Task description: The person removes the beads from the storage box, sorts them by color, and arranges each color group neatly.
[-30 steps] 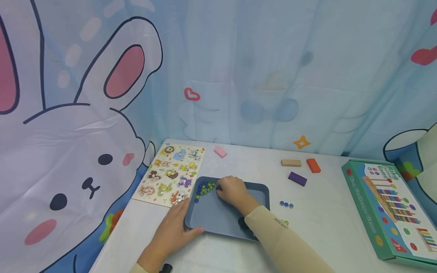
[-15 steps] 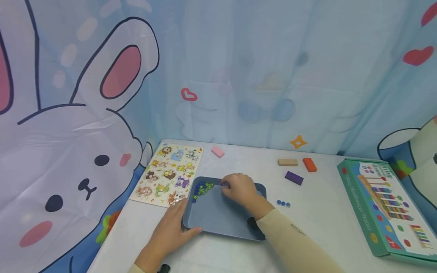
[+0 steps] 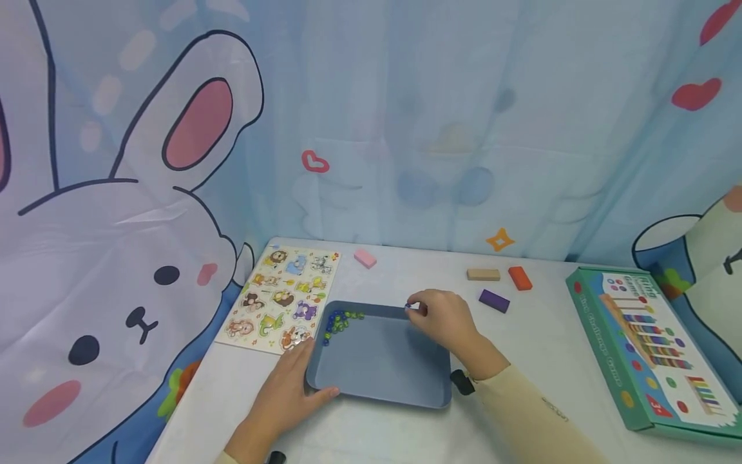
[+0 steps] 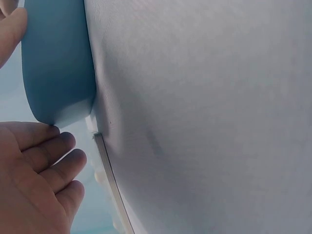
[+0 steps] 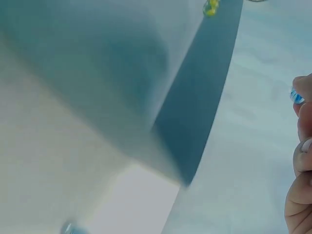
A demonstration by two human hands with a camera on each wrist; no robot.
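Observation:
My right hand (image 3: pixel 445 319) is over the far right corner of a grey-blue tray (image 3: pixel 382 361), its thumb and forefinger pinching a marble (image 5: pixel 296 96), clear with blue swirls, which shows best in the right wrist view. Blue and yellow-green marbles (image 3: pixel 336 324) lie bunched in the tray's far left corner. Against the near left corner rests my left hand (image 3: pixel 284 390), thumb along the front side and fingers reaching up the left side. The left wrist view has these fingers (image 4: pixel 53 151) loosely extended, the forefinger at the tray's outer wall (image 4: pixel 61 63).
Left of the tray lies an animal puzzle board (image 3: pixel 281 299). Behind it is a pink block (image 3: pixel 365 258); at the back right are a wooden block (image 3: pixel 484 275), an orange block (image 3: pixel 520 278) and a purple block (image 3: pixel 494 301). A green game box (image 3: pixel 655 354) lies far right.
My right hand has moved right, from near the bunched marbles to the tray's far right corner, pinching the marble. It now covers the blue marbles on the table. The left hand keeps its place.

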